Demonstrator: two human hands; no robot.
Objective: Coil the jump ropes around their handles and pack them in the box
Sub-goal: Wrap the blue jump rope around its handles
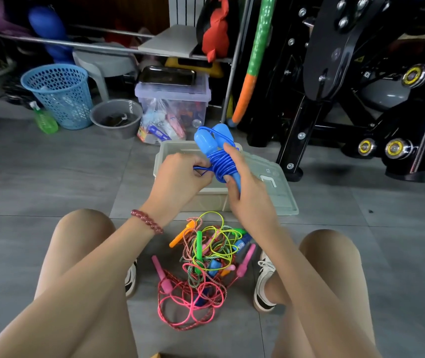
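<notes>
Bare knees [84, 233] frame the bottom of the view, with a loose tangle of pink, green, yellow and braided jump ropes [203, 270] on the grey floor tiles between two white sneakers [264, 280]. Cords and bright plastic handles cross over one another there, so pulling out one rope will likely drag its neighbours along or tighten a knot.

Above the pile, the right hand [245, 187] has its fingers wrapped round the lower ends of the paired blue plastic handles [205, 143] and round the glossy blue cord coiled about them [220, 164]. The left hand [183, 174], with a red bead bracelet [146, 220] at its wrist, has its fingers curled and pinches a short free loop of that cord just beside the coil.

That loop is the weak point. The cord looks springy, so if the end is not tucked firmly under a turn, the coil may spring loose once the grip lets go.

Just behind the hands is the open translucent plastic box [162, 151], its clear lid [281, 187] lying against its right side. The hands hide most of the inside. A bundle dropped carelessly could catch the rim or land on the lid.
</notes>
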